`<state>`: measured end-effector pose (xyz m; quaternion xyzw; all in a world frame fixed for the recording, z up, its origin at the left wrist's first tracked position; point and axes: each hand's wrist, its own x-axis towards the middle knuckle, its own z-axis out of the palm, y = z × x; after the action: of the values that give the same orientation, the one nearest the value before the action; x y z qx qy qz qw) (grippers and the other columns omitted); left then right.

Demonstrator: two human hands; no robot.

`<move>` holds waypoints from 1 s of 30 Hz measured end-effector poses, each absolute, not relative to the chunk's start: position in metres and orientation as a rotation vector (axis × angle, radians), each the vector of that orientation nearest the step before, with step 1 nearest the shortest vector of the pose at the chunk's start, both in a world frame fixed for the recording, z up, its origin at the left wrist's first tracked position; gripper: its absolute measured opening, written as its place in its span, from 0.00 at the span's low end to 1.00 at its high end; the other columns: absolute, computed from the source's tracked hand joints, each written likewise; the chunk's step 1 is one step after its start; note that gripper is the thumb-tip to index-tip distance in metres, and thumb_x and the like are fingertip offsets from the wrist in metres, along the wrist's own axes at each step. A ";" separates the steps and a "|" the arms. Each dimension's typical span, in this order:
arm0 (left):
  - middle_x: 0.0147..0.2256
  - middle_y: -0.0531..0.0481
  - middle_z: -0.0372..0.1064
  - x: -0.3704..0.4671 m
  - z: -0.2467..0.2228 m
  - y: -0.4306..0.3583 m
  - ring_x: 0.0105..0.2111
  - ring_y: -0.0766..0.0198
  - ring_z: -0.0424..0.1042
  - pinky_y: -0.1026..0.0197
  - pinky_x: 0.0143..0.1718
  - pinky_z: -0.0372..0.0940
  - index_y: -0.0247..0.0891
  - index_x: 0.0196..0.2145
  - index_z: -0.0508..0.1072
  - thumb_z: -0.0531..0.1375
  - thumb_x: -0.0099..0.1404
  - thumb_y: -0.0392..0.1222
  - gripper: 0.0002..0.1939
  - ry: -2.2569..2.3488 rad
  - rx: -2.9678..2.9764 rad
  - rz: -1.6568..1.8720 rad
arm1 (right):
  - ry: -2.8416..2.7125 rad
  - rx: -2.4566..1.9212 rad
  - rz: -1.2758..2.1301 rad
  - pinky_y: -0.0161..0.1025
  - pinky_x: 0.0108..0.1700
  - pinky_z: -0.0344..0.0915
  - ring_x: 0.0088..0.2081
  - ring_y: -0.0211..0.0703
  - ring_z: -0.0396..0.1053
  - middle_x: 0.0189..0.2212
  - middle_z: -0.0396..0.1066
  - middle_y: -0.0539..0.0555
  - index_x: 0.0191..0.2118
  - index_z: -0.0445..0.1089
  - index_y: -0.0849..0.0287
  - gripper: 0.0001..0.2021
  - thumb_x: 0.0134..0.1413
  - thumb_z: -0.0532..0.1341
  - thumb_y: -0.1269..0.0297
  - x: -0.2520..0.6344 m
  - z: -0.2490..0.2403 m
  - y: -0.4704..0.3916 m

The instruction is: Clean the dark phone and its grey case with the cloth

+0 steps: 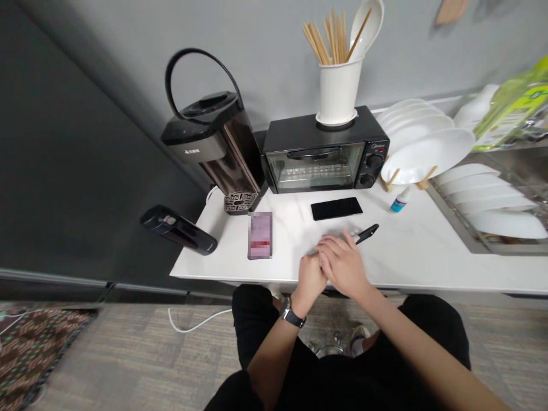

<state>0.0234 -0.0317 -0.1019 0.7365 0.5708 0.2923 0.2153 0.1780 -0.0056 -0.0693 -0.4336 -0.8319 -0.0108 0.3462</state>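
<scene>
Just over the counter's front edge, my two hands meet. My left hand [311,276], with a dark watch [291,313] on its wrist, is closed; its fingertips are hidden. My right hand [345,264] lies over it, fingers wrapped across the left hand's knuckles. Right beside the right hand lies a slim black object [368,232] with a lighter end, partly hidden by the fingers; I cannot make out its kind. Behind the hands a black phone [337,209] lies flat. To their left is a purplish, blurred flat packet [260,235].
A black toaster oven [317,165] carries a white cup [340,91] of chopsticks. Left of it stands a water dispenser [226,154]; a dark flask [180,230] is at the counter's left end. A small glue-like bottle [399,201], racked plates [423,154] and a sink [454,228] are right.
</scene>
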 end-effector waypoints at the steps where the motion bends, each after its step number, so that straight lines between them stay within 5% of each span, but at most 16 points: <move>1: 0.33 0.42 0.82 0.023 -0.103 -0.032 0.31 0.55 0.80 0.60 0.36 0.72 0.34 0.35 0.82 0.58 0.70 0.29 0.11 1.589 2.051 0.793 | -2.205 -1.075 -0.026 0.56 0.69 0.52 0.54 0.52 0.72 0.45 0.80 0.56 0.47 0.77 0.56 0.14 0.71 0.53 0.68 0.177 -0.070 -0.007; 6: 0.43 0.45 0.83 0.023 -0.102 -0.032 0.39 0.58 0.82 0.61 0.44 0.73 0.41 0.53 0.80 0.57 0.76 0.37 0.14 1.517 2.046 0.902 | -1.963 -1.333 -0.144 0.61 0.68 0.52 0.52 0.55 0.73 0.40 0.80 0.56 0.39 0.77 0.55 0.17 0.73 0.50 0.67 0.186 -0.071 0.004; 11: 0.33 0.41 0.81 0.021 -0.104 -0.034 0.31 0.55 0.80 0.59 0.36 0.73 0.34 0.37 0.81 0.56 0.70 0.31 0.12 1.577 2.097 0.799 | -2.204 -1.048 -0.034 0.55 0.68 0.55 0.51 0.52 0.72 0.43 0.80 0.56 0.45 0.77 0.56 0.15 0.72 0.52 0.66 0.169 -0.072 -0.009; 17: 0.45 0.46 0.83 0.022 -0.101 -0.034 0.42 0.56 0.82 0.59 0.46 0.74 0.43 0.54 0.78 0.55 0.78 0.42 0.14 1.482 2.065 0.920 | -1.996 -1.325 -0.142 0.55 0.60 0.61 0.41 0.53 0.70 0.34 0.79 0.57 0.35 0.77 0.56 0.19 0.71 0.50 0.67 0.200 -0.071 0.017; 21: 0.36 0.42 0.82 0.023 -0.109 -0.032 0.34 0.55 0.81 0.59 0.39 0.73 0.35 0.42 0.81 0.58 0.71 0.33 0.10 1.579 2.103 0.860 | -2.111 -1.165 -0.060 0.52 0.63 0.58 0.43 0.51 0.72 0.38 0.80 0.56 0.39 0.77 0.56 0.16 0.72 0.52 0.68 0.163 -0.070 -0.007; 25: 0.35 0.42 0.82 0.015 -0.106 -0.035 0.33 0.57 0.80 0.60 0.39 0.73 0.34 0.38 0.81 0.58 0.69 0.29 0.10 1.528 2.126 0.875 | -2.235 -1.032 0.005 0.48 0.51 0.63 0.41 0.51 0.71 0.39 0.80 0.58 0.44 0.77 0.59 0.16 0.73 0.53 0.60 0.162 -0.070 -0.014; 30: 0.36 0.49 0.83 0.026 -0.063 -0.037 0.34 0.63 0.80 0.65 0.41 0.71 0.38 0.41 0.82 0.63 0.74 0.43 0.08 1.417 1.880 1.337 | -1.612 -1.378 0.361 0.43 0.33 0.57 0.25 0.44 0.62 0.20 0.65 0.53 0.23 0.63 0.54 0.31 0.73 0.45 0.41 0.217 -0.075 0.012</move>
<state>0.0259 -0.0373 -0.0633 0.6780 0.5110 0.4823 0.2156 0.2171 0.0123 -0.0750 -0.5635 -0.6594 0.1475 0.4752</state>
